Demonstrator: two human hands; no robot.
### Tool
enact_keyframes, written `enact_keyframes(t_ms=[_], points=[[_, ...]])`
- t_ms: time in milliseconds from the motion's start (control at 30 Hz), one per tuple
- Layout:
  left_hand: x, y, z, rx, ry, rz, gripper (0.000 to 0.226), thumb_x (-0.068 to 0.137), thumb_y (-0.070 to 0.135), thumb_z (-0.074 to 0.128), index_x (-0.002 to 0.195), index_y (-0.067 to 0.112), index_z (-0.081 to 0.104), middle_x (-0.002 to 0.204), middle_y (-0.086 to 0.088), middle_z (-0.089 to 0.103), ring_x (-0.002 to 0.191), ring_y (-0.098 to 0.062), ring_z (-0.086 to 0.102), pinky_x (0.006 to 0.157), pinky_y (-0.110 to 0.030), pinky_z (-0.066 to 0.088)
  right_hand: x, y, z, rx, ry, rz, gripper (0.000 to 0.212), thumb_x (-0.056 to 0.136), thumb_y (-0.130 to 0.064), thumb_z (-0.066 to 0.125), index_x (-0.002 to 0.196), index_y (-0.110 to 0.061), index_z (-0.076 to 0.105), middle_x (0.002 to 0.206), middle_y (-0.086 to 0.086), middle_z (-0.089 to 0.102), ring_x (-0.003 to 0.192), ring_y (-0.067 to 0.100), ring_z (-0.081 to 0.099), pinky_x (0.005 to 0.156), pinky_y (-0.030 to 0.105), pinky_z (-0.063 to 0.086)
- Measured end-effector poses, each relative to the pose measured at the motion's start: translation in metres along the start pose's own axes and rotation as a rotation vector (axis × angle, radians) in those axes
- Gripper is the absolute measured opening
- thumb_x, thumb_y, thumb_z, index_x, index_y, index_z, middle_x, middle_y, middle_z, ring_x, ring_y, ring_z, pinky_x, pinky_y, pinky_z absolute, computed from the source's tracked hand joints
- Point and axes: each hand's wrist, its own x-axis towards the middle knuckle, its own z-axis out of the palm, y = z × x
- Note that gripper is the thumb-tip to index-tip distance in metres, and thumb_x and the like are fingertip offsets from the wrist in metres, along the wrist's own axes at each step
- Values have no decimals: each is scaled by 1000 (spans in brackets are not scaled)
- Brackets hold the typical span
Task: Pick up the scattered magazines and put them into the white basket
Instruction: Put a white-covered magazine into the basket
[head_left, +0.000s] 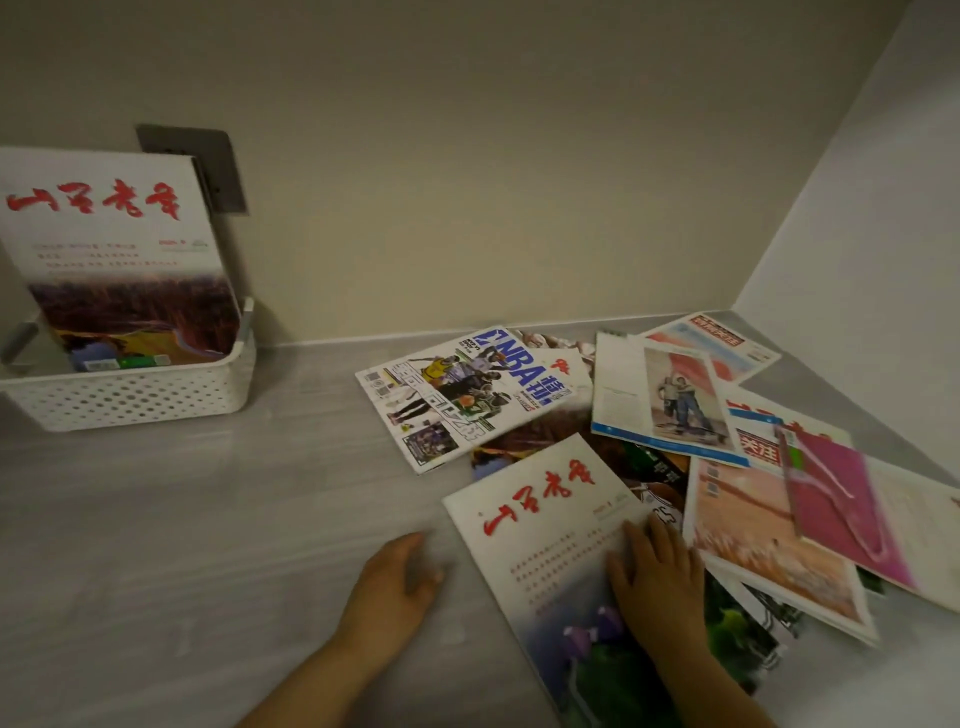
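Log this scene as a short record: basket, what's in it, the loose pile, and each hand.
basket: white basket, far left on the grey surface
in basket: one red-titled magazine, standing
loose pile: overlapping magazines at right, NBA magazine among them
left hand: open, on the surface beside nearest magazine
right hand: open, resting on nearest magazine

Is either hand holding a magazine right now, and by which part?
Nothing is gripped. The right hand lies flat on the right side of the nearest red-lettered magazine; the left hand rests on the table beside its left edge.
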Motion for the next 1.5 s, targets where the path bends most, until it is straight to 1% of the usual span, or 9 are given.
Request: enact_keyframes(t_ms=[233, 333, 400, 600, 767, 1000, 1133, 1267, 1500], points=[[23, 53, 46, -34, -56, -121, 42, 81, 34, 60, 118, 21, 46, 117, -5, 62, 104, -24, 59, 87, -37, 50, 3, 11, 8, 34, 13, -17, 55, 92, -46, 22, 141, -24, 11, 155, 3, 5, 143, 25, 0, 115, 42, -2], [32, 69, 42, -601, 20, -357, 21, 85, 17, 54, 104, 8, 53, 90, -7, 65, 79, -22, 61, 67, -36, 51, 5, 13, 11, 48, 30, -14, 55, 92, -47, 22, 141, -24, 13, 155, 2, 6, 143, 25, 1, 115, 43, -1], [35, 75, 39, -900, -45, -449, 10, 87, 11, 48, 92, 9, 56, 87, -8, 64, 77, -22, 60, 70, -35, 47, 6, 15, 12, 53, 36, -14, 55, 91, -48, 23, 140, -25, 15, 155, 2, 7, 142, 26, 1, 115, 43, -1], [25, 93, 51, -559, -82, -322, 29, 91, 7, 40, 120, 8, 44, 127, -16, 54, 113, -35, 53, 87, -46, 49, 5, 17, 10, 155, 33, -19, 60, 90, -49, 29, 141, -24, 9, 155, 2, 4, 142, 25, 1, 116, 42, 0], [13, 107, 31, -681, -53, -202, 28, 91, 7, 41, 118, 15, 44, 124, -11, 56, 110, -33, 55, 95, -55, 45, 11, 18, -14, 750, 158, 103, 68, 81, -23, 61, 137, -16, 24, 146, 16, 28, 133, 34, 28, 108, 54, 31], [16, 119, -40, -633, 157, 44, 23, 90, 7, 42, 111, 16, 47, 104, -1, 57, 85, -16, 57, 66, -24, 49, 31, -30, -48, 964, -36, 56, 53, 87, -5, 51, 136, -7, 31, 136, 20, 44, 124, 34, 42, 104, 42, 33], [24, 107, -92, -479, 335, 106, 28, 90, 11, 44, 118, 10, 47, 105, 2, 53, 94, -15, 51, 76, -29, 43, 30, -74, -67, 997, -40, -101, 20, 86, 1, 49, 104, -1, 57, 87, 13, 61, 73, 17, 53, 61, 17, 41], [24, 81, -149, -417, 498, 151, 28, 89, 9, 46, 116, 9, 48, 103, 6, 51, 93, -9, 48, 66, -14, 39, 26, -131, -80, 957, -34, -218, 13, 84, 2, 50, 71, -1, 51, 53, 8, 50, 51, 19, 45, 55, 25, 39], [27, 34, -273, -430, 600, 167, 27, 86, 7, 52, 112, 12, 55, 102, 4, 55, 95, -13, 51, 80, -34, 45, 17, -262, -99, 977, 21, -342, 10, 79, 0, 55, 70, 4, 53, 82, 34, 61, 67, 39, 55, 65, 41, 49]])
